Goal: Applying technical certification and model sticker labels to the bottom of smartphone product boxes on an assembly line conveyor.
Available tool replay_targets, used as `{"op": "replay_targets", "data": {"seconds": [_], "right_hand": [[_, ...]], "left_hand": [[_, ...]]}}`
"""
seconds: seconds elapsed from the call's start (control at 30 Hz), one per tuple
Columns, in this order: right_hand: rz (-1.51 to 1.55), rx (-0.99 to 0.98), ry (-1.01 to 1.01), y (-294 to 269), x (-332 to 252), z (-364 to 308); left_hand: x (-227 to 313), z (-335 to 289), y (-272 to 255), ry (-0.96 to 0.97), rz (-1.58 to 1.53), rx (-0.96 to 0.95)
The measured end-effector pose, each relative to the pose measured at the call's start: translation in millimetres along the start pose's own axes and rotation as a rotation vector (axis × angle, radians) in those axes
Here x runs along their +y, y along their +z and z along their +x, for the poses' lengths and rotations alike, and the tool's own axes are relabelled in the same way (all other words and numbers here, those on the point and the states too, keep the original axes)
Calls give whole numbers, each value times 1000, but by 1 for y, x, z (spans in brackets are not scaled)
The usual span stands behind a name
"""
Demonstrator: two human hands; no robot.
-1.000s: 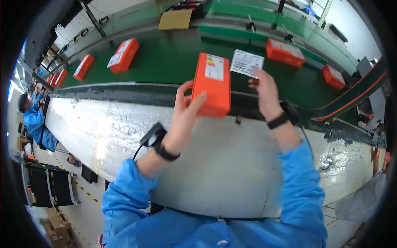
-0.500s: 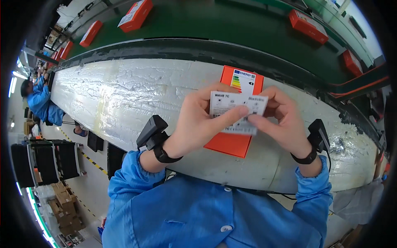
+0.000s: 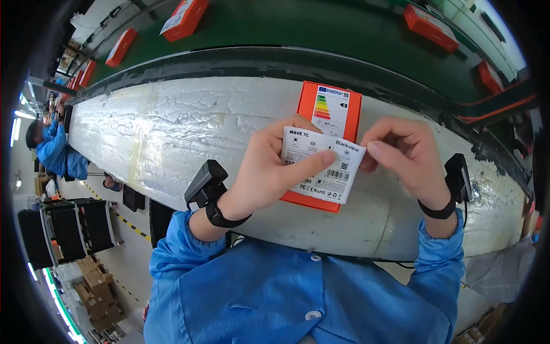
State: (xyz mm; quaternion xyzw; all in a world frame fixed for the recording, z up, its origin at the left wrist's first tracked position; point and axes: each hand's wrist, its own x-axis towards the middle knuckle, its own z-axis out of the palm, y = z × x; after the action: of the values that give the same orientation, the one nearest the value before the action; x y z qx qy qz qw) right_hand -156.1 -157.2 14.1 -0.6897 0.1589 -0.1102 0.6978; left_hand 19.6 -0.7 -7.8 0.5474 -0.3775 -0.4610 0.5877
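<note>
A white printed label (image 3: 326, 186) is held over an orange-red box (image 3: 305, 103) that lies on the wrapped worktop. My left hand (image 3: 272, 169) grips the label's left side, its thumb lying across the printed face. At the label's upper right corner, the thumb and fingertips of my right hand (image 3: 407, 152) are pinched together. On the box's top is an energy label (image 3: 332, 106) with coloured bars, partly behind my left fingers. The white label hides much of the box's lower half; its near edge shows beneath.
Beyond the worktop (image 3: 200, 120) runs a green conveyor belt (image 3: 298, 26) carrying several orange-red boxes, one (image 3: 184, 20) at the upper left. A dark rail (image 3: 240, 57) separates the two. Far left, another person (image 3: 54, 146) in blue sits at the line. Cartons (image 3: 94, 286) stand at lower left.
My right hand has drawn back from the label's lower right to its upper right corner. The label now tilts with its print more plainly facing up, still in my left hand.
</note>
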Motion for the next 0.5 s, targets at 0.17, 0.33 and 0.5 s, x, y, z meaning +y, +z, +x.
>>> {"op": "replay_targets", "data": {"seconds": [0.17,0.33,0.5], "right_hand": [[6,41,0,0,1,0],[-11,24,40,-1,0,1],[207,-160,120,-1,12,4]], "left_hand": [[0,1,-1,-38,-3,26],[-4,2,-3,-37,-5,-11],[5,-1,3,42,-65,-162]]}}
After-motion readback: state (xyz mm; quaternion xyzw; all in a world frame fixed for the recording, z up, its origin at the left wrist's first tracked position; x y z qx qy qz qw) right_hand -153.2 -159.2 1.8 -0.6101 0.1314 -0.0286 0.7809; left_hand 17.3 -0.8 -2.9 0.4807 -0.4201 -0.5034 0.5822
